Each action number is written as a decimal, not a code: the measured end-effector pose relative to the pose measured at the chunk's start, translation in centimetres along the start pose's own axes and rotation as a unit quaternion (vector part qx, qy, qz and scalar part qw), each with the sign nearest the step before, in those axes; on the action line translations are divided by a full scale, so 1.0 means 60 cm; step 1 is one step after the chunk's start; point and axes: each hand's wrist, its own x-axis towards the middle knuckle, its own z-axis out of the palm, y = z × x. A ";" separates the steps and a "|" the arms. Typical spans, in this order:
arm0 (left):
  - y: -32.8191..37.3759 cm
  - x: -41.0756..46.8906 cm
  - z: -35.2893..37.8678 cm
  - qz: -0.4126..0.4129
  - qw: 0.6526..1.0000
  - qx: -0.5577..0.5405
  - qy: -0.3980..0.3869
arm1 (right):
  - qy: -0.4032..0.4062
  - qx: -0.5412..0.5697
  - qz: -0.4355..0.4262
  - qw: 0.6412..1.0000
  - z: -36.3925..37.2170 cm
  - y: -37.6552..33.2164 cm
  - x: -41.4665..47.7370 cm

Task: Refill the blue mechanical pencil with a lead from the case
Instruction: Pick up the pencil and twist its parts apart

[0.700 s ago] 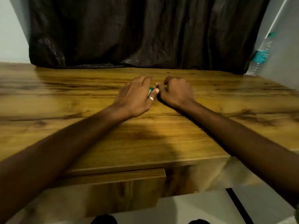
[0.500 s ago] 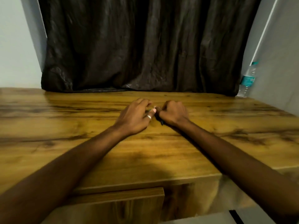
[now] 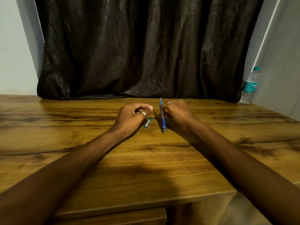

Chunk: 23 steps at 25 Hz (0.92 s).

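Observation:
My right hand [image 3: 177, 112] grips the blue mechanical pencil [image 3: 162, 117], which stands nearly upright with its tip pointing down at the wooden desk [image 3: 146, 159]. The small green lead case [image 3: 147, 122] lies flat on the desk between my hands, just right of my left hand [image 3: 131, 117]. My left hand rests on the desk with its fingers curled in and a ring on one finger; nothing shows in it.
A dark curtain [image 3: 142, 49] hangs behind the desk. A clear water bottle with a teal label [image 3: 250, 86] stands at the back right corner by the wall. The desk's front edge and a drawer [image 3: 129, 216] are near me.
My hands were pressed together over the items; they have since drawn apart. The right hand has lifted the pencil upright, and the lead case now lies uncovered on the desk.

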 end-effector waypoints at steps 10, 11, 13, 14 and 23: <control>-0.008 0.005 0.005 -0.018 0.996 -0.081 -0.028 | -0.087 0.105 -0.079 0.987 0.024 -0.046 0.003; -0.007 0.005 0.005 -0.024 0.995 -0.088 -0.030 | -0.081 0.120 -0.080 0.986 0.027 -0.043 0.001; -0.010 0.008 0.006 -0.034 0.994 -0.100 -0.018 | -0.069 0.145 -0.078 0.984 0.029 -0.034 0.002; -0.011 0.009 0.006 -0.039 0.994 -0.101 -0.009 | -0.062 0.150 -0.080 0.983 0.028 -0.032 0.002; -0.017 0.010 -0.009 -0.048 0.998 0.038 0.009 | -0.043 0.231 0.005 0.972 0.010 0.007 0.014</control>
